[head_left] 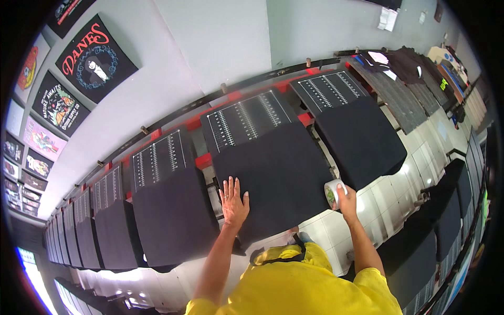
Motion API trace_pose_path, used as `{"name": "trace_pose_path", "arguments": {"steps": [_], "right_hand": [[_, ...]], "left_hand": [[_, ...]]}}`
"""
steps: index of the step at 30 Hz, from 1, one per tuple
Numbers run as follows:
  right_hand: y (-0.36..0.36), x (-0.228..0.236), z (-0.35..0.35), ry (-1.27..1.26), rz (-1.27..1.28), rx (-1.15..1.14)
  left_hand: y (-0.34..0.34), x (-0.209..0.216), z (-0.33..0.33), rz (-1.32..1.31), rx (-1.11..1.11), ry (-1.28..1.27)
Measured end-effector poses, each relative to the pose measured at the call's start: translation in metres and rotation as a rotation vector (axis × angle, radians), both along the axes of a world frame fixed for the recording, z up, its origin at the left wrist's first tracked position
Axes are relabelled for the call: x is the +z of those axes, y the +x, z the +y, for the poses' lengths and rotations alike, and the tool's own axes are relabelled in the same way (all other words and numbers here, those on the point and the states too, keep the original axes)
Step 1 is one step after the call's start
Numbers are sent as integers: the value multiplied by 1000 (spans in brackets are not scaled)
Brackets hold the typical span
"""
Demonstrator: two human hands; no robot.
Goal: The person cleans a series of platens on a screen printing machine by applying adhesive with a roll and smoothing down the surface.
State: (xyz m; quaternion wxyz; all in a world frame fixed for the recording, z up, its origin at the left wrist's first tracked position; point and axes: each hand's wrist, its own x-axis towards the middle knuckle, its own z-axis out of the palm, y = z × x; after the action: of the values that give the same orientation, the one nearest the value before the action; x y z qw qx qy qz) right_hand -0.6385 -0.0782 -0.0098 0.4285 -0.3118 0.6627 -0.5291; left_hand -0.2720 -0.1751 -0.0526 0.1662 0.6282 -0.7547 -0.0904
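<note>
One flat black cloth (278, 178), seemingly steadied: left hand (234, 205) on its left edge, fingers slightly spread; right hand (346, 202) at its right, fingers pinching white ring-shaped roll (331, 187).

Bright yellow shirt (310, 289), one solid colour over the visible part, soft fabric, loose fit, creased and bunched toward the front. Short sleeves, same yellow: left sleeve (202, 306) cut off by the lower edge of view, right sleeve (379, 287) wide, with its opening visible around the upper arm. Black band (300, 256) curves against the yellow at the front, narrow, strap-like; strap or trim, can't tell. Left forearm (216, 262) bare, right forearm (363, 241) bare too. Left hand (235, 208) ungloved, thin ring (227, 196) on one finger, small. Right hand (347, 201) ungloved, fingers partly hidden.
</note>
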Motion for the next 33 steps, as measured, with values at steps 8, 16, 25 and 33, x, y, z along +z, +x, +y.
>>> {"name": "trace_pose_path", "arguments": {"steps": [8, 16, 25, 33], "right_hand": [[0, -5, -66, -16, 77, 152], [19, -2, -200, -98, 117, 321], [53, -11, -332, -161, 120, 443], [63, -12, -358, -208, 125, 407]], "left_hand": [[-25, 2, -20, -94, 99, 18], [-27, 8, -23, -24, 110, 31], [-28, 14, -19, -40, 121, 16], [-40, 14, -17, -155, 138, 19]]}}
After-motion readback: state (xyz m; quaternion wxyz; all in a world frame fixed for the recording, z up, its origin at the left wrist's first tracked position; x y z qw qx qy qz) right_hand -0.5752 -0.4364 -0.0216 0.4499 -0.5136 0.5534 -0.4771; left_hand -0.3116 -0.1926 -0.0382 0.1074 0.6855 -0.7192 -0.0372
